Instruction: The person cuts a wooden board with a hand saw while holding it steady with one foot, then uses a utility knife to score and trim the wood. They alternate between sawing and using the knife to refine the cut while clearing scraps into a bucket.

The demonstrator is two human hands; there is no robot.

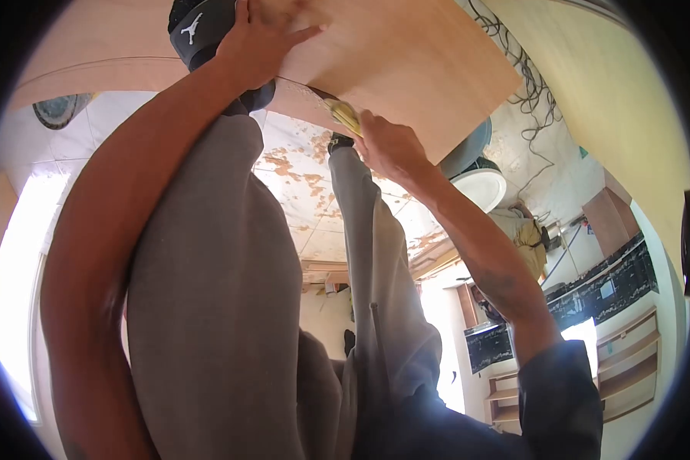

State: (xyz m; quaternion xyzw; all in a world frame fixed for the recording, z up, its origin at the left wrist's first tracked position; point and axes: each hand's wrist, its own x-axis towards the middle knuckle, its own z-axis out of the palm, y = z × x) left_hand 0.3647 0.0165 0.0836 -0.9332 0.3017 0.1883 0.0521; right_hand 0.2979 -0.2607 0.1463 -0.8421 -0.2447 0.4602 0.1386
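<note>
A wide sheet of light-brown wood [414, 57] spans the upper part of the view, with a thin cut line running in from its near edge. My left hand [262, 42] presses on the sheet, fingers spread and holding nothing, beside a black slide sandal [203, 32] on my foot. In my right hand [387, 146] is a yellow-handled hand saw [345, 116], my fingers wrapped round its grip at the sheet's near edge. Little of the blade shows; most is hidden at the cut.
Brown sawdust [291, 165] lies scattered over the white floor tiles below. Behind the sheet at right are a tangled dark cable [525, 84], a white round lid or basin [479, 189] and a blue-grey bucket [468, 149]. Wooden shelves [629, 356] stand farther off, and another person [521, 238] is partly visible.
</note>
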